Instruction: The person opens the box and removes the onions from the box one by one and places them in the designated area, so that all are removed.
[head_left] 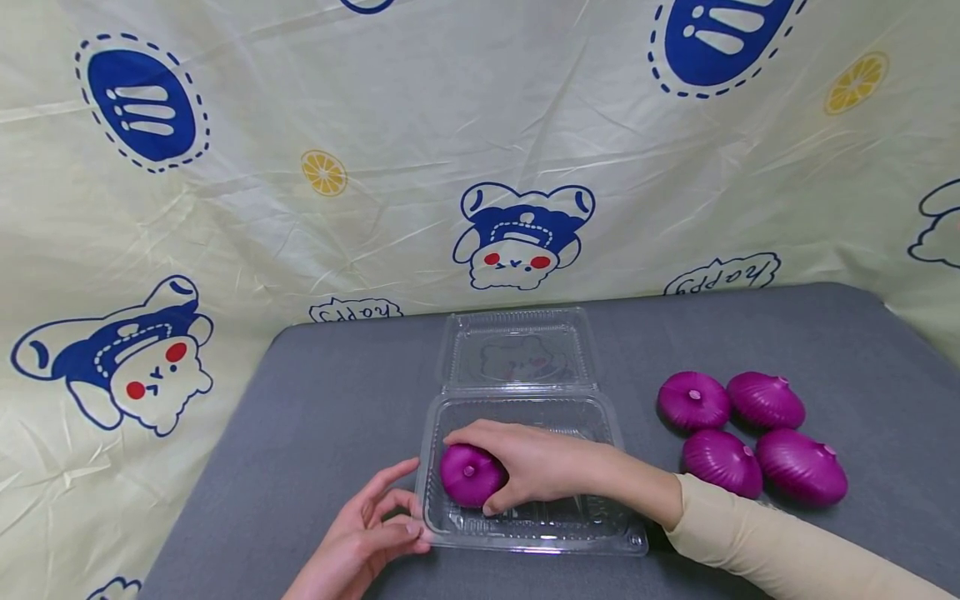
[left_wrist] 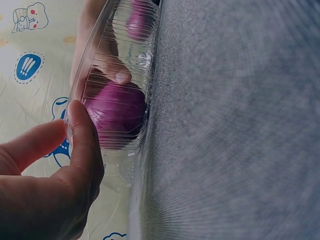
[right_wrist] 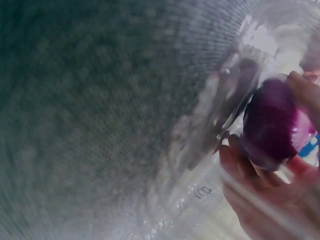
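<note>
A purple onion (head_left: 469, 475) sits inside the left part of a clear plastic clamshell container (head_left: 555, 530). My right hand (head_left: 543, 462) reaches in over the right side and holds that onion, with fingers behind it and thumb at its near side. In the right wrist view the fingers wrap round the onion (right_wrist: 272, 125). At the container's left edge, my left hand (head_left: 367, 533) pinches the rim; the left wrist view shows thumb and finger of this hand (left_wrist: 65, 170) on either side of the rim. The container's lid (head_left: 517, 354) lies folded back, away from me.
Several more purple onions (head_left: 722, 462) lie grouped on the grey tabletop (head_left: 322, 417), right of the container and beyond my right forearm. A pale printed cloth (head_left: 390, 225) hangs behind the table's far edge and down its left side.
</note>
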